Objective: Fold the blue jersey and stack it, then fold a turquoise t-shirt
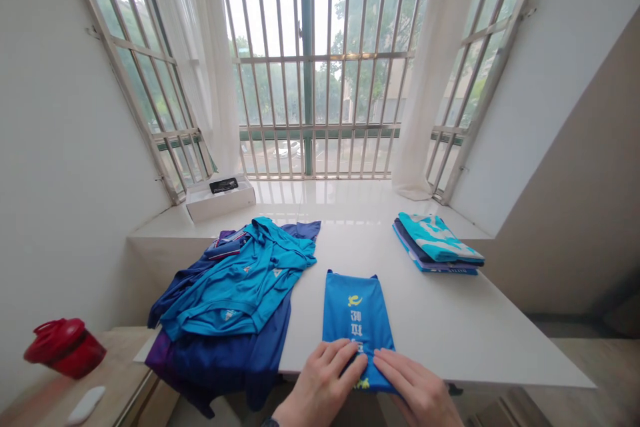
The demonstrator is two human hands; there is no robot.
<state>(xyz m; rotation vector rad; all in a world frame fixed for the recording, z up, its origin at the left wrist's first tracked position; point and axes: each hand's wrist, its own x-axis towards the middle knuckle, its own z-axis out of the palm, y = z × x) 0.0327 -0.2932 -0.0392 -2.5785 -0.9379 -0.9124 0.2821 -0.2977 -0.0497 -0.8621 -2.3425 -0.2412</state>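
A blue sports shirt (356, 307), folded into a narrow rectangle, lies near the table's front edge. Yellow and white print runs down its middle. My left hand (327, 373) rests on its lower left part, fingers stretched over the cloth and slightly bent. On the lower right part lies my right hand (413, 380), with its fingers flat and pointing inward. Its thumb is hidden. Between the two hands a bit of yellow print shows at the shirt's near end.
Left of the shirt is a loose heap of unfolded blue and purple shirts (240, 287), hanging over the edge. A folded stack (440, 240) sits at the right of the white table (465, 327). Behind are a white box (220, 201) with a black phone (223, 185); a red container (67, 347) stands far left.
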